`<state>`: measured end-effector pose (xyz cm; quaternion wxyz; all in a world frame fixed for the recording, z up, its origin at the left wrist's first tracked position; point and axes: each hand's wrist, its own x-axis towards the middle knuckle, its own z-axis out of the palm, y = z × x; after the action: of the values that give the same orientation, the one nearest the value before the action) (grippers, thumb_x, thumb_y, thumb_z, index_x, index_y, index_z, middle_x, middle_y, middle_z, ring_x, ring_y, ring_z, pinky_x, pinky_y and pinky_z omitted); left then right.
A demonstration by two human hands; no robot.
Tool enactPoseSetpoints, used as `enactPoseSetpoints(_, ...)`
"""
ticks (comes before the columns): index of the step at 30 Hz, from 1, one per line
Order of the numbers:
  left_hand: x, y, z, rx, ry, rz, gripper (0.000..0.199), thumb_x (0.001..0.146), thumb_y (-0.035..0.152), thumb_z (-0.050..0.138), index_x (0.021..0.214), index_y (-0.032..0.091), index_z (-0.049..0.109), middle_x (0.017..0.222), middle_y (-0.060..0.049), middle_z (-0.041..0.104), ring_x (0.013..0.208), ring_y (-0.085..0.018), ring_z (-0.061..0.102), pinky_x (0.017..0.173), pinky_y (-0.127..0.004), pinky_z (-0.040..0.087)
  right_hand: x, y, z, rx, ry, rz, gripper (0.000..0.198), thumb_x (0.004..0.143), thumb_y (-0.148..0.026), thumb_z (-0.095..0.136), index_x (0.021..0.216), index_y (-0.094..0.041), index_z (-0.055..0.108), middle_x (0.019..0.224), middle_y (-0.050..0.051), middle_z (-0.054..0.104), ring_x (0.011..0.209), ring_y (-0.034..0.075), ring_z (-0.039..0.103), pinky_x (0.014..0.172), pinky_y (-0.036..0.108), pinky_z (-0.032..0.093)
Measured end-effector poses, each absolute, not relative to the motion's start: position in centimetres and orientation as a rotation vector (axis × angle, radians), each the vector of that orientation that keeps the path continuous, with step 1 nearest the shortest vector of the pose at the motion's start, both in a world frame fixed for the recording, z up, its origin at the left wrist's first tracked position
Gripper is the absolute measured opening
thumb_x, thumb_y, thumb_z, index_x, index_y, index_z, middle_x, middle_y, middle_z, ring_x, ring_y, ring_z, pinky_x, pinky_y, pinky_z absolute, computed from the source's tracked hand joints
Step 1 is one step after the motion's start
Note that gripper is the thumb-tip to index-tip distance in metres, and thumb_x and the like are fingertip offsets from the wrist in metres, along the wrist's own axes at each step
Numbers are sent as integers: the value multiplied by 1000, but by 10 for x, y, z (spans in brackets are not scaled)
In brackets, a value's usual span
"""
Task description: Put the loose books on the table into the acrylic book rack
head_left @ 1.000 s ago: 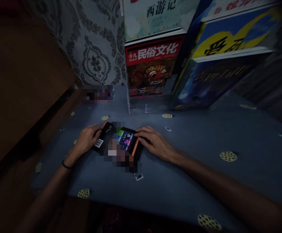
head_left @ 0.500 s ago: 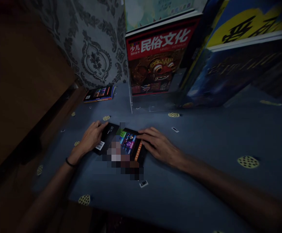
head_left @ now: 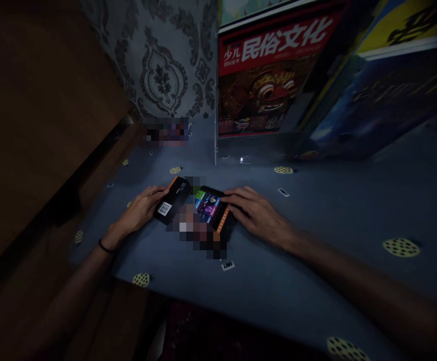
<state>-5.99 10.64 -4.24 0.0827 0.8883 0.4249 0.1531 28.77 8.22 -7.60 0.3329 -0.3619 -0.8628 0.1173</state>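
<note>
Two small, thin black books or card packs lie overlapping on the table. The left black book shows a barcode and an orange edge, and looks slightly tilted. My left hand, a dark band at its wrist, is closed on its left side; the thumb is hard to make out. Colourful pictures and an orange strip mark the right black book. My right hand rests on its right side, fingers stretched out over the cover. A pixelated patch hides the part where the books meet.
A blue-grey tablecloth with pineapple prints covers the table. Behind stands a clear rack holding a red-topped book and a dark blue book. A small stack, pixelated, lies by the patterned wall. A brown wooden panel rises at left.
The view has shifted, so the scene sits further right and higher. My left fingers have drawn back to the left book's edge, and its orange edge now shows. My right hand stays on its book.
</note>
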Motion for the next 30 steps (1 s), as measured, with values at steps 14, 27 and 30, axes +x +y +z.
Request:
enactPoseSetpoints(14, -92, 42, -57, 2736, 1313, 652, 47, 100, 12, 37, 141, 27, 55, 138, -8, 63, 126, -21, 61, 107, -42, 54, 286, 82, -72, -975, -2235, 361, 31, 99, -25, 46, 116, -23, 71, 117, 11, 72, 106, 28, 66, 97, 54, 53)
enactPoseSetpoints(27, -55, 68, -41, 2727, 1444, 451, 41, 104, 42, 39, 132, 21, 61, 140, -12, 62, 133, -30, 56, 114, -57, 44, 295, 87, -71, -1245, -1920, 599, 31, 94, -21, 51, 117, -23, 73, 101, 8, 74, 91, 23, 68, 81, 42, 56)
enactPoseSetpoints(30, -40, 89, -41, 2732, 1443, 373, 48, 105, 46, 36, 138, 18, 56, 147, -14, 56, 138, -30, 51, 117, -57, 40, 296, 86, -70, -1244, -1893, 647, 31, 97, -22, 49, 119, -23, 71, 102, 7, 76, 95, 23, 68, 87, 43, 55)
